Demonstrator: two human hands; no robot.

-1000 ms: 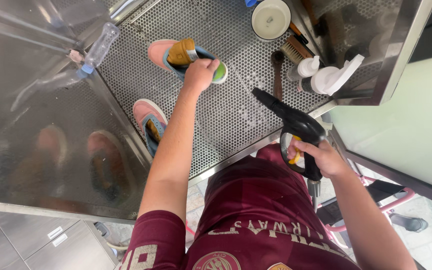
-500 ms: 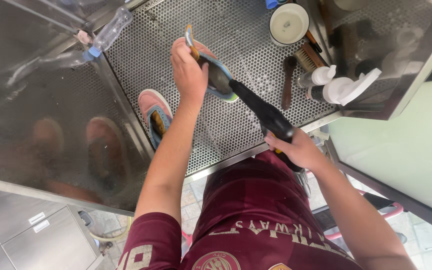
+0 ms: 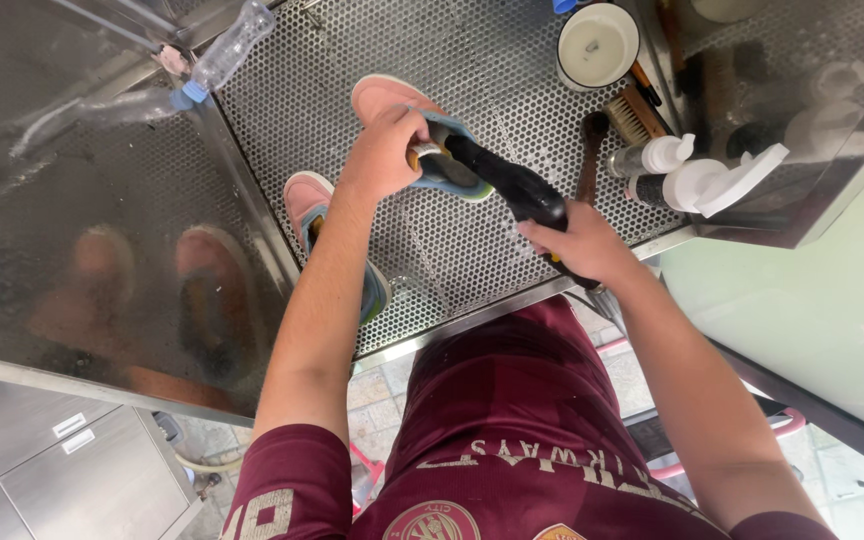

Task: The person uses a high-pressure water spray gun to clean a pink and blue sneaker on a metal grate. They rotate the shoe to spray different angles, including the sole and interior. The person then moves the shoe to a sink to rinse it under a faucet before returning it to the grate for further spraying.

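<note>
Fingers of my left hand (image 3: 384,155) clamp and hide most of the pink-and-blue shoe (image 3: 422,130) at centre frame; my right hand (image 3: 574,243) grips the black spray gun (image 3: 507,183), nozzle inside it.

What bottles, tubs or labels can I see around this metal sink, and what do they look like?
Plastic bottle: top left, lying down, clear with blue cap.
Round tub: top right, white, open.
Spray bottles: right edge, white trigger heads.
Cabinet labels: bottom left, small white rectangles on grey doors.

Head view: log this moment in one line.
left hand: holds pink shoe | right hand: grips black spray gun, nozzle in shoe | second shoe: on perforated tray
</note>
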